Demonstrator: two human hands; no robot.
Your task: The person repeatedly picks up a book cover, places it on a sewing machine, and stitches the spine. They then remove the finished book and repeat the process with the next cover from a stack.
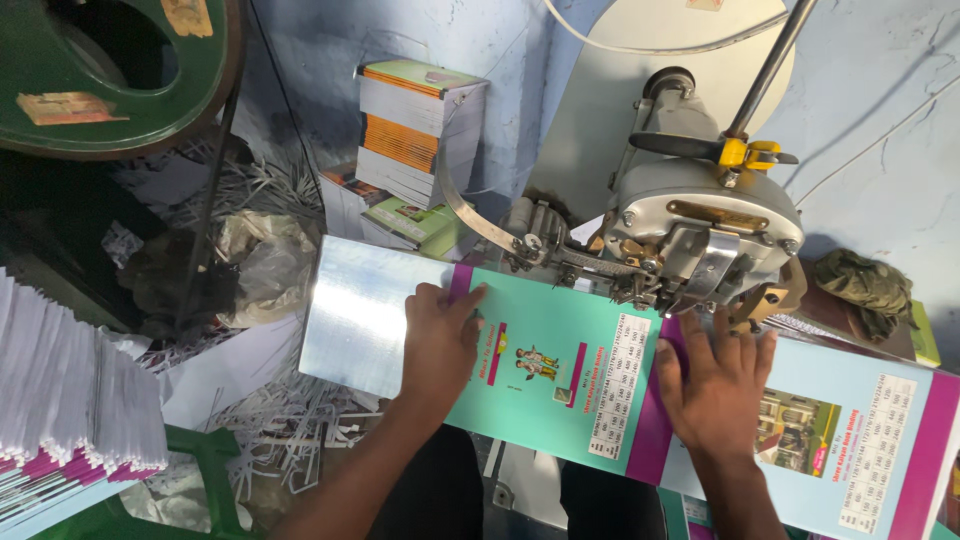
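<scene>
A teal booklet cover [560,370] with magenta bands and a small picture lies across the metal saddle [360,310] of a wire stitching machine. My left hand [438,345] presses flat on the booklet's left end. My right hand [715,380] lies flat on its right end over a magenta band, just below the machine's grey stitching head [700,225]. A second, pale blue cover [850,440] with a magenta edge lies to the right, partly under my right hand.
Stacks of bound booklets [415,130] stand against the blue wall behind the saddle. A pile of folded sheets [70,400] sits at the left on a green stool. Paper trimmings [290,430] and a crumpled plastic bag [260,265] litter the floor. A green machine wheel [120,70] is at top left.
</scene>
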